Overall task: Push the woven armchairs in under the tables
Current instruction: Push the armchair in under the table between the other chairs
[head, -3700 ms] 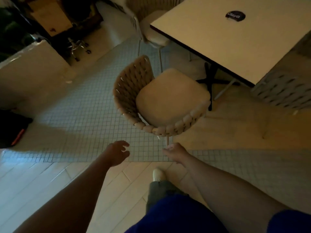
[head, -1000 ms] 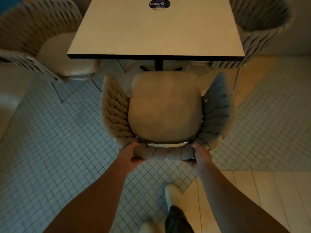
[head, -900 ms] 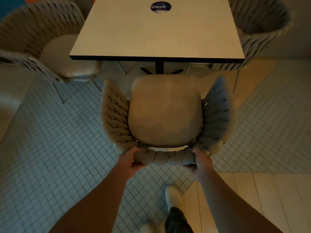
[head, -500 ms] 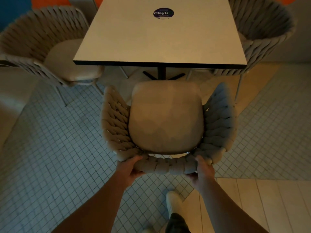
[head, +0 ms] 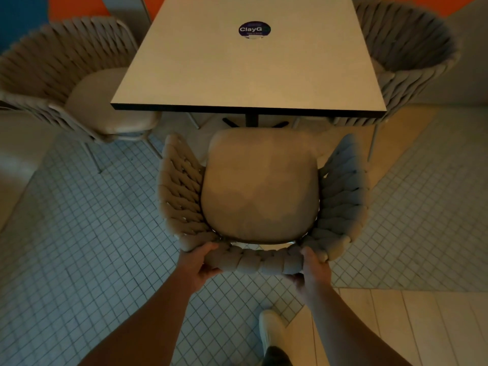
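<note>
A beige woven armchair (head: 260, 188) with a padded seat stands square in front of a pale square table (head: 248, 64), its seat front a short gap from the table's near edge. My left hand (head: 196, 265) grips the left end of the chair's woven back rim. My right hand (head: 314, 270) grips the right end of the same rim. The table's black pedestal base (head: 252, 121) shows just beyond the seat.
A second woven armchair (head: 79, 83) sits at the table's left side and a third (head: 412, 54) at its right, both partly under the top. A round sticker (head: 254, 29) lies on the table. Small floor tiles (head: 87, 233) surround me; my shoe (head: 272, 331) stands behind the chair.
Since the earliest frame I have come round behind the chair and taken its back rim in both hands. Over the last second the chair sits slightly lower in view; the grip is unchanged.
</note>
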`<act>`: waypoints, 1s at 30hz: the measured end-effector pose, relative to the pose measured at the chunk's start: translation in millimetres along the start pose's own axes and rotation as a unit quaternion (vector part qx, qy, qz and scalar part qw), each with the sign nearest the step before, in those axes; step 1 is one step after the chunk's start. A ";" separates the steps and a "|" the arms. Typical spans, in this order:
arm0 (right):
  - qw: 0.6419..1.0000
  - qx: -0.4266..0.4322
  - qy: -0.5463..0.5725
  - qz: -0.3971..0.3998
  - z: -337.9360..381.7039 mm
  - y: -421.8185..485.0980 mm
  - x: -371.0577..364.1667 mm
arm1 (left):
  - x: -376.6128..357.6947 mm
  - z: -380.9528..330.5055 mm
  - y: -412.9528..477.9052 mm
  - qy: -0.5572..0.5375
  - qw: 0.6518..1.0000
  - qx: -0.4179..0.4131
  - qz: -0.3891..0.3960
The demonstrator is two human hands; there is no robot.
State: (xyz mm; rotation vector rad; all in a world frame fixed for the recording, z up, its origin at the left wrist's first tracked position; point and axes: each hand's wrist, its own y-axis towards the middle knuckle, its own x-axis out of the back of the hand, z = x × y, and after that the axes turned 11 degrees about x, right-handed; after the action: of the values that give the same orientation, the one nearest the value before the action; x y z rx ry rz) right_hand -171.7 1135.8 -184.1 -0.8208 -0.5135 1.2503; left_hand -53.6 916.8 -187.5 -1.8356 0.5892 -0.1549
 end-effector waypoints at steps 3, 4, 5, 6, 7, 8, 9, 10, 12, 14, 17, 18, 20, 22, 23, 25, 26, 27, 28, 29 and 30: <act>1.000 0.008 -0.001 0.011 -1.2 -0.6 1.4 | -4.6 7.8 0.0 -0.028 0.999 -0.022 -0.013; 1.000 0.004 -0.002 0.011 -1.8 -2.6 3.0 | -6.2 14.4 -1.2 -0.038 0.998 -0.028 -0.031; 1.000 0.000 -0.001 0.011 0.0 -3.5 2.4 | -11.4 19.4 -1.8 -0.045 0.998 -0.031 -0.044; 1.000 -0.005 0.000 0.011 1.3 -4.1 2.4 | -15.8 25.3 -2.0 -0.052 0.997 -0.032 -0.052; 1.000 -0.008 -0.001 0.009 1.9 -5.5 2.4 | -19.9 29.6 -3.1 -0.058 0.996 -0.029 -0.054; 1.000 -0.010 -0.004 0.009 2.2 -6.0 2.4 | -23.2 31.4 -3.4 -0.062 0.996 -0.029 -0.060; 1.000 -0.010 -0.007 0.008 2.4 -6.5 1.6 | -25.7 31.4 -4.0 -0.064 0.995 -0.029 -0.066; 1.000 -0.007 -0.010 0.006 2.0 -6.1 1.3 | -26.0 30.5 -3.5 -0.064 0.995 -0.028 -0.073; 1.000 -0.002 -0.013 0.002 0.8 -8.1 1.6 | -23.3 28.0 -2.7 -0.063 0.995 -0.026 -0.073; 1.000 -0.007 -0.011 -0.005 -2.5 -9.7 2.6 | -18.3 29.6 -1.7 -0.060 0.995 -0.021 -0.073; 1.000 -0.008 -0.012 -0.006 -5.1 -12.7 3.9 | -11.8 35.8 -2.3 -0.063 0.995 -0.018 -0.073; 1.000 -0.007 -0.018 -0.007 -5.2 -12.5 4.3 | -10.5 36.7 -1.8 -0.065 0.995 -0.018 -0.070; 1.000 -0.004 -0.023 -0.011 -4.4 -10.5 4.5 | -9.5 36.8 1.4 -0.065 0.995 -0.020 -0.072; 1.000 -0.004 -0.020 -0.011 -3.3 -9.4 4.4 | -10.7 35.5 3.3 -0.061 0.996 -0.019 -0.064; 1.000 -0.006 -0.018 -0.008 -2.9 -8.9 3.5 | -11.8 33.4 3.5 -0.060 0.996 -0.016 -0.067; 1.000 -0.006 -0.015 -0.001 -2.1 -8.8 1.5 | -12.5 29.8 4.5 -0.051 0.995 -0.019 -0.078; 1.000 -0.004 -0.016 0.000 -1.8 -7.3 0.7 | -12.2 28.6 6.6 -0.048 0.995 -0.021 -0.080; 1.000 -0.004 -0.016 -0.002 -2.1 -5.5 0.0 | -11.8 27.7 7.8 -0.046 0.996 -0.018 -0.080; 1.000 -0.003 -0.018 -0.005 -1.9 -3.9 -0.5 | -11.8 27.0 8.5 -0.045 0.996 -0.013 -0.075; 1.000 -0.001 -0.021 -0.008 -3.3 -4.2 0.0 | -11.7 27.5 7.5 -0.041 0.996 -0.010 -0.074; 1.000 0.000 -0.023 -0.008 -3.4 -4.3 -0.2 | -12.5 27.6 6.6 -0.038 0.997 -0.012 -0.068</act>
State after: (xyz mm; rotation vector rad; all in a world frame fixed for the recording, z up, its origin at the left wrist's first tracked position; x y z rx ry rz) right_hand -166.6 1134.4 -182.8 -0.7884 -0.5567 1.2567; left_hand -55.8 944.7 -200.9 -1.8977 0.4147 -0.1685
